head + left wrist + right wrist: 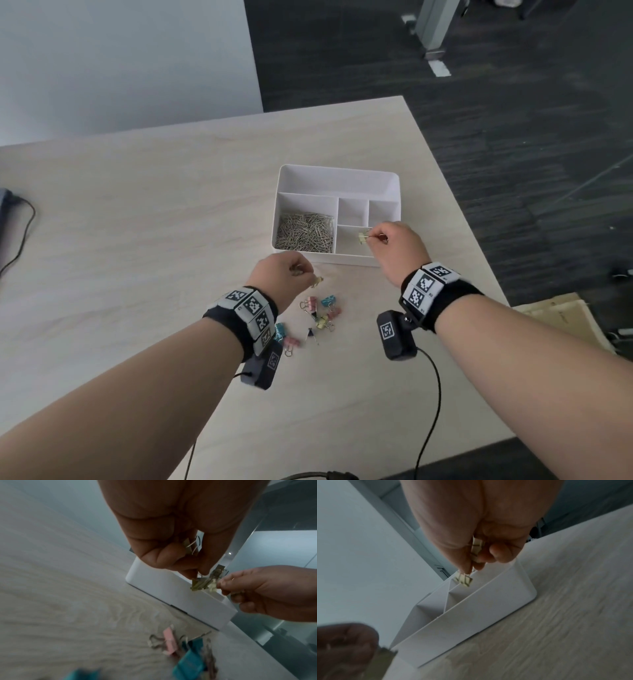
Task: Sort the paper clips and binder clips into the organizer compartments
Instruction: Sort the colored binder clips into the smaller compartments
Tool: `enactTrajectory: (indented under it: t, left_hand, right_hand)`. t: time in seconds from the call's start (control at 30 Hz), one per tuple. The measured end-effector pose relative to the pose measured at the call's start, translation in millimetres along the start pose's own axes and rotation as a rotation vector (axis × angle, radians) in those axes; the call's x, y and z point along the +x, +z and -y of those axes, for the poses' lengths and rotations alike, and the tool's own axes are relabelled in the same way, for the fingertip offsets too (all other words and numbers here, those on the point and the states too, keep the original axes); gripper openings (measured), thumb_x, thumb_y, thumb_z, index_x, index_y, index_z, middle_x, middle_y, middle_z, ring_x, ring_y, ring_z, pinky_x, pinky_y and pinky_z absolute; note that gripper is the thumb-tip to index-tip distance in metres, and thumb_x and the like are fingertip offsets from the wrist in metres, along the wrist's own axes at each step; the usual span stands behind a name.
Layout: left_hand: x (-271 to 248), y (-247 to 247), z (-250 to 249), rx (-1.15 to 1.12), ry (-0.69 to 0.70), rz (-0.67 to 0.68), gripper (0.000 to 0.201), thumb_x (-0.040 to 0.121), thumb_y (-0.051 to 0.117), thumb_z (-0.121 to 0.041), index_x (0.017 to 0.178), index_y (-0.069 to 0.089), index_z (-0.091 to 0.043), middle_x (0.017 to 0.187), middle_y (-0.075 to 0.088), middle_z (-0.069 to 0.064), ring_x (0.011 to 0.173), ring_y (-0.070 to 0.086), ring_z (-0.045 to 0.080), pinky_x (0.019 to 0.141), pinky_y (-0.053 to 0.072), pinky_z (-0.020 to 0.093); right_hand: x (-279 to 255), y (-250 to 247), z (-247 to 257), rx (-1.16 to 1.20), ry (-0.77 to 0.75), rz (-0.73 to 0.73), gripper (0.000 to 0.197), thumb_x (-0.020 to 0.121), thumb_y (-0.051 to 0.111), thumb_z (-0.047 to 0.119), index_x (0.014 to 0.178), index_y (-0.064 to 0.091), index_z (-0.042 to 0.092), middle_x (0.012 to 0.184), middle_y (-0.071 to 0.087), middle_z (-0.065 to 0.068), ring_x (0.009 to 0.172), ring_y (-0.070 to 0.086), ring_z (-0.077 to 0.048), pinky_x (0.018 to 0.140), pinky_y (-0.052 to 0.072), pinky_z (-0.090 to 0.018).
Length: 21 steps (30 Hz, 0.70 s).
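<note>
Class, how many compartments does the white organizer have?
5: long one at the back, large left one with paper clips, two small squares beside it, one nearer under the right hand.

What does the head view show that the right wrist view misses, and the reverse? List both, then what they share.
Head only: the paper clips heaped in the organizer's near-left compartment, and loose binder clips on the table.
Right wrist only: a second yellow clip tucked in the right hand's curled fingers.
Both: the right hand pinching a yellow binder clip over the organizer, and the left hand holding another.
</note>
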<state>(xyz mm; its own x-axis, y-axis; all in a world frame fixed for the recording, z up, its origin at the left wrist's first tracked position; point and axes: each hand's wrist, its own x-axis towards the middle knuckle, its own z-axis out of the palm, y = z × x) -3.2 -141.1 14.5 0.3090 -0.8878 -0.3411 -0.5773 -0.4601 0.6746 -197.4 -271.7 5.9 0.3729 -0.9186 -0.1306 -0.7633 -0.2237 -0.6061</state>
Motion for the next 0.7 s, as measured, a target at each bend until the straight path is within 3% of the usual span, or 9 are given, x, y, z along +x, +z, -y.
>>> enactTrajectory:
  t: [0.1,0.2,0.4,0.5,0.6,0.7]
  left_hand:
    - [15,3,-21,-0.04,0.006,-0.015,0.01,0.081,0.074,-0.032,0.077,0.066,-0.028,0.075,0.062,-0.014,0.069,0.055,0.004,0.056,0.039,0.02]
    - [33,8,-38,-0.061,0.01,-0.028,0.01,0.08,0.075,-0.032,0.078,0.067,-0.026,0.074,0.064,-0.012,0.067,0.056,0.006,0.055,0.039,0.021]
    - [62,21,-62,-0.05,0.031,-0.007,0.007,0.081,0.071,-0.029,0.076,0.067,-0.026,0.073,0.065,-0.009,0.066,0.059,0.011,0.055,0.044,0.022]
    - [67,27,-67,-0.062,0.02,0.016,0.006,0.084,0.069,-0.029,0.089,0.068,-0.029,0.083,0.068,-0.007,0.068,0.061,0.011,0.056,0.046,0.022]
    - [65,28,-66,-0.119,0.033,0.107,0.03,0.085,0.069,-0.026,0.115,0.067,-0.029,0.107,0.069,-0.009,0.081,0.066,0.012,0.067,0.06,0.032]
    - [55,23,-59,-0.173,0.052,0.136,0.041,0.088,0.067,-0.019,0.128,0.062,-0.028,0.123,0.063,-0.013,0.088,0.069,0.011,0.066,0.063,0.034]
  right_hand:
    - [4,-2,-5,-0.071,-0.001,0.091,0.025,0.09,0.061,0.017,0.115,0.064,0.018,0.116,0.058,-0.004,0.091,0.057,-0.016,0.085,0.041,-0.023]
    - [-8,-5,-6,-0.003,-0.016,0.058,0.034,0.091,0.061,0.014,0.124,0.06,0.019,0.126,0.051,0.0,0.089,0.061,-0.015,0.092,0.047,-0.026]
    - [-44,2,-23,0.085,-0.054,0.118,0.017,0.088,0.063,0.019,0.105,0.066,0.021,0.114,0.048,0.009,0.072,0.058,-0.012,0.083,0.052,-0.032]
    - [-53,4,-30,0.106,-0.067,0.091,0.013,0.087,0.064,0.02,0.099,0.065,0.023,0.114,0.046,0.014,0.074,0.058,-0.012,0.08,0.053,-0.032]
    - [-58,6,-31,0.1,-0.078,0.076,0.011,0.087,0.062,0.02,0.097,0.065,0.023,0.111,0.048,0.014,0.075,0.058,-0.011,0.077,0.053,-0.03]
    - [-67,12,-24,0.078,-0.092,0.158,0.011,0.089,0.061,0.022,0.098,0.066,0.026,0.1,0.057,0.013,0.073,0.057,-0.005,0.076,0.051,-0.026]
